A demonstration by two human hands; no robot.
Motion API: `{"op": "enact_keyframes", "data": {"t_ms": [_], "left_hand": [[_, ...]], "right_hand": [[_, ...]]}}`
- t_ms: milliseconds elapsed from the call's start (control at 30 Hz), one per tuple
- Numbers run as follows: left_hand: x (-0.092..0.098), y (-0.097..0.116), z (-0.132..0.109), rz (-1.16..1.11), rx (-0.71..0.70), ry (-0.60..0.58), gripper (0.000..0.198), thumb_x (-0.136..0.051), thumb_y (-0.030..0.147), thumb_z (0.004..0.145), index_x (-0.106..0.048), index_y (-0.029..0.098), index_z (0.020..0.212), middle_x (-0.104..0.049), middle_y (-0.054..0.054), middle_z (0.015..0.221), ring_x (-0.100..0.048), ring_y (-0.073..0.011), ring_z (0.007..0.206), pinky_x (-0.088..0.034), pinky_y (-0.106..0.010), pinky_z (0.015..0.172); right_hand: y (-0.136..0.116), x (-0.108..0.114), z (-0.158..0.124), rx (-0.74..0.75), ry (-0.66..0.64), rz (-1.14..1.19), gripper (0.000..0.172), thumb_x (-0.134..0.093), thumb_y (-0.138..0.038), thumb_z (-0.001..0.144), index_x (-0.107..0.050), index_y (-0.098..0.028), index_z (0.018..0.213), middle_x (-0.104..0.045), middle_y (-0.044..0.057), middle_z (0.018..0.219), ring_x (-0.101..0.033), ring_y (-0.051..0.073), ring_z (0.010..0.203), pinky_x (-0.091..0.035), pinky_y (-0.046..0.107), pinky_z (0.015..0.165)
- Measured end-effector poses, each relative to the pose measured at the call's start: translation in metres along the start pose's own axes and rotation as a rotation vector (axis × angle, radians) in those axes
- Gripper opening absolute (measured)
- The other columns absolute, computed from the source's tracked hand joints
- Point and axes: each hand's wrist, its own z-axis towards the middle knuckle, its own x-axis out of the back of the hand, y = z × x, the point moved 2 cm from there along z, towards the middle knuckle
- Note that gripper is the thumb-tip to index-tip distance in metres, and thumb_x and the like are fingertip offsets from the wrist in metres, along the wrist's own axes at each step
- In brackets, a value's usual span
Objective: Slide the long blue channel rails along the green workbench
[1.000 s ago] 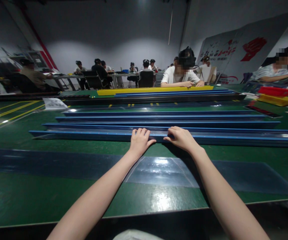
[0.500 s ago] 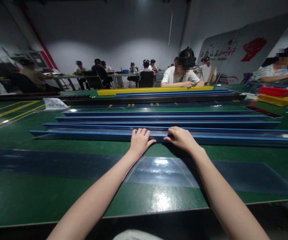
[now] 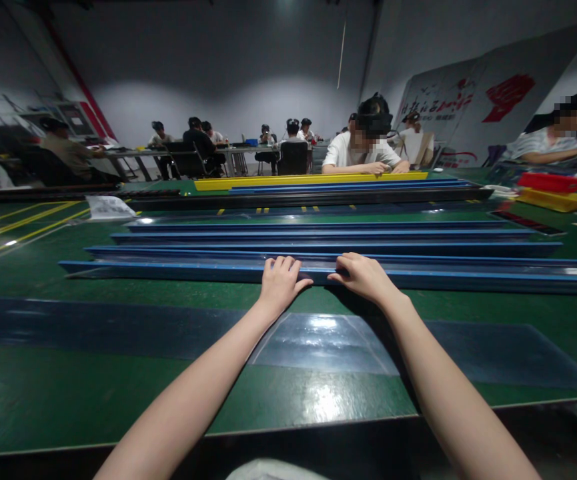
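- Blue rail (image 3: pixel 168 270), head view: it lies crosswise on the green table (image 3: pixel 43 393), ahead of you.
- Your left hand (image 3: pixel 281 283) and right hand (image 3: pixel 363 275) sit close together at mid-length. Fingers are hooked over the top of the rail, thumbs at its near face.
- Judged long, thin and slick, likely to sag at the ends; a wider-spaced hold would steady it.

Grey wall (image 3: pixel 228 60); red-lettered banner (image 3: pixel 468 100); green tabletop (image 3: pixel 28 280)
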Motion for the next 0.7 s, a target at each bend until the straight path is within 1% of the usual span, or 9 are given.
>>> {"op": "enact_keyframes", "data": {"t_ms": [400,700], "left_hand": [[0.0004,0.0002,0.0005,0.009,0.004,-0.011,0.039,-0.052,0.052,0.077,-0.057,0.018,0.095,-0.060,-0.008,0.098,-0.049,-0.0235,0.092,-0.031,-0.037,0.079],[0.0009,0.0007,0.0000,-0.007,-0.002,0.001,0.038,-0.053,0.051,0.077,-0.056,0.018,0.096,-0.060,-0.008,0.098,-0.049,-0.0235,0.092,-0.031,-0.037,0.079]], "right_hand": [[0.0022,-0.0029,0.0004,0.014,0.040,-0.007,0.019,-0.052,-0.037,0.081,-0.056,-0.019,0.077,-0.061,0.004,0.083,-0.055,0.015,0.076,-0.029,0.023,0.057],[0.0039,-0.0007,-0.0010,-0.003,0.030,0.000,0.022,-0.050,-0.041,0.081,-0.056,-0.020,0.076,-0.063,0.004,0.083,-0.056,0.016,0.077,-0.028,0.024,0.056]]}}
